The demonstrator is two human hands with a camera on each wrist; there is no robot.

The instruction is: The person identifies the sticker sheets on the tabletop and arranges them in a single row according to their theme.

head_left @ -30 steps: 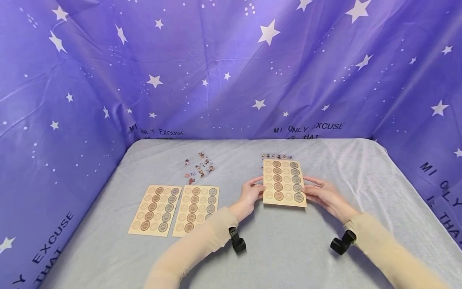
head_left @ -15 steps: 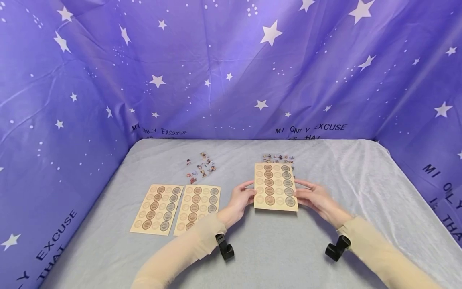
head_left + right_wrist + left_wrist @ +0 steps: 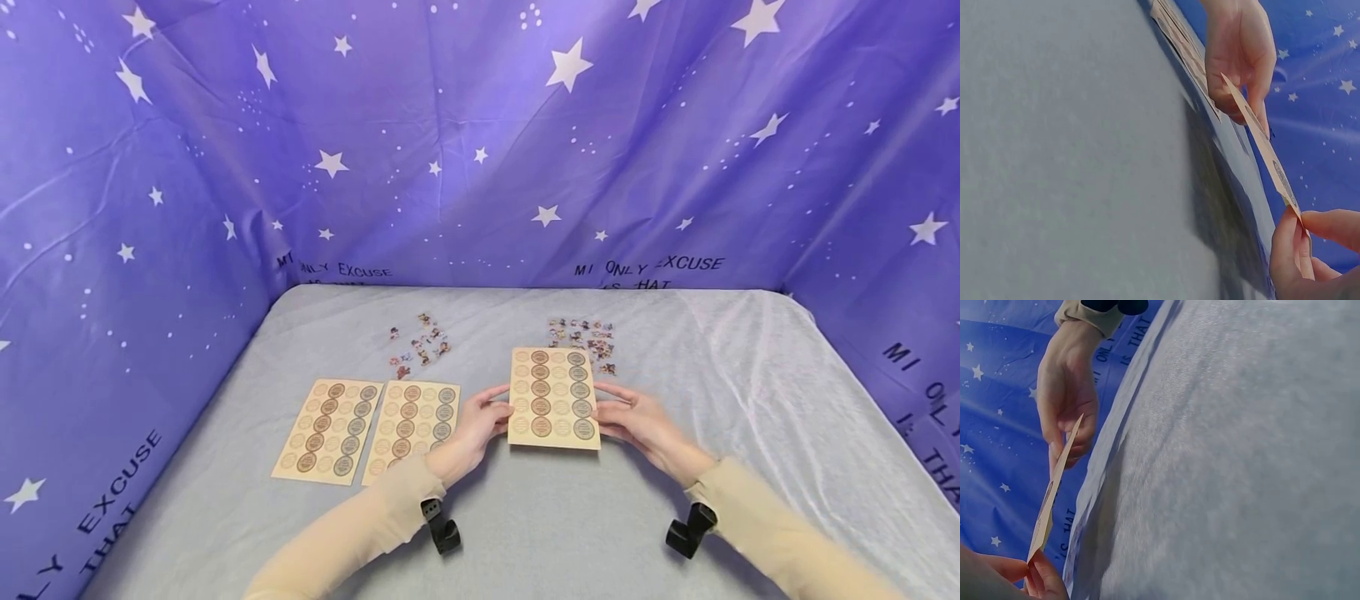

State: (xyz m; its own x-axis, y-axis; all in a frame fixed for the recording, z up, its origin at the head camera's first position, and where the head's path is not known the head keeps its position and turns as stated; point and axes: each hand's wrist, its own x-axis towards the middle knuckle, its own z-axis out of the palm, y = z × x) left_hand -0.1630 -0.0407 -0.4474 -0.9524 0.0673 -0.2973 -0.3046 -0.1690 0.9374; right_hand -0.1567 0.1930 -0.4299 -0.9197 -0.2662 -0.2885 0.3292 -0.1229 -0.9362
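A cream sticker sheet (image 3: 558, 417) with columns of round brown and grey stickers is held up between both hands. My left hand (image 3: 471, 429) pinches its left edge, thumb on the front and fingers behind. On the opposite edge, my right hand (image 3: 647, 429) has the same pinch. Both wrist views show the sheet almost edge-on and lifted off the cloth, with the left hand (image 3: 1244, 56) and the right hand (image 3: 1067, 394) facing each other across it. Two matching sticker sheets, one (image 3: 324, 433) farther left and one (image 3: 408, 425) beside my left forearm, lie side by side on the table.
Small colourful character stickers on a clear sheet (image 3: 423, 346) lie at the back left. Another such clear sheet (image 3: 600, 346) lies behind the held one and is partly covered by it. A grey cloth (image 3: 555, 533) covers the table, and a purple star-patterned curtain (image 3: 420, 208) surrounds it.
Both hands have carried the held sticker sheet leftward and a little toward me. More of the clear character sheet behind it now shows. The two sheets on the left stay in place.
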